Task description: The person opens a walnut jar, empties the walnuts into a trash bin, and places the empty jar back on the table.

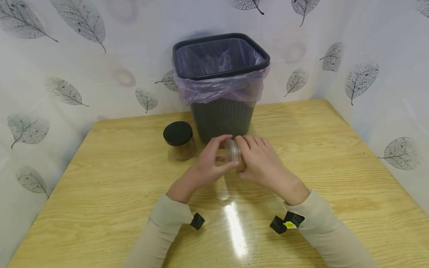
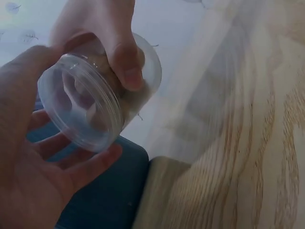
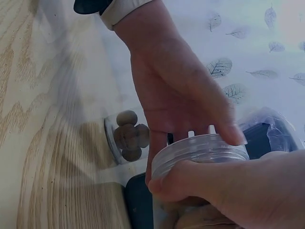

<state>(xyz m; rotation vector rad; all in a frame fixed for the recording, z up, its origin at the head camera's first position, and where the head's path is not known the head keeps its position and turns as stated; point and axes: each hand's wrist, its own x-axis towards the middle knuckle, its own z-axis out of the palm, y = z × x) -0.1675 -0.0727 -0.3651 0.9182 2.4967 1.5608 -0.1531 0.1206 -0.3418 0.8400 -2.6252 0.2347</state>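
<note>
Both hands hold a clear plastic jar [image 2: 151, 71] tilted on its side, in front of the bin. My right hand [image 1: 261, 160] grips the jar's body, its thumb lying across the side in the left wrist view. Around the rim of the clear lid [image 2: 78, 107] curl the thumb and fingers of my left hand [image 1: 204, 165]. The lid sits on the jar, facing the left palm. Brown rounded things [image 3: 205, 217] show through the jar's wall; their kind is unclear, and the right hand hides part of them.
A second jar [image 1: 182, 152] with a black lid [image 1: 178, 133] stands to the left, holding several brown balls [image 3: 127, 137]. Behind the hands is a dark bin [image 1: 221, 117] with a purple liner [image 1: 218, 89], against the leaf-patterned wall covering. The wooden table [image 1: 117, 178] carries them.
</note>
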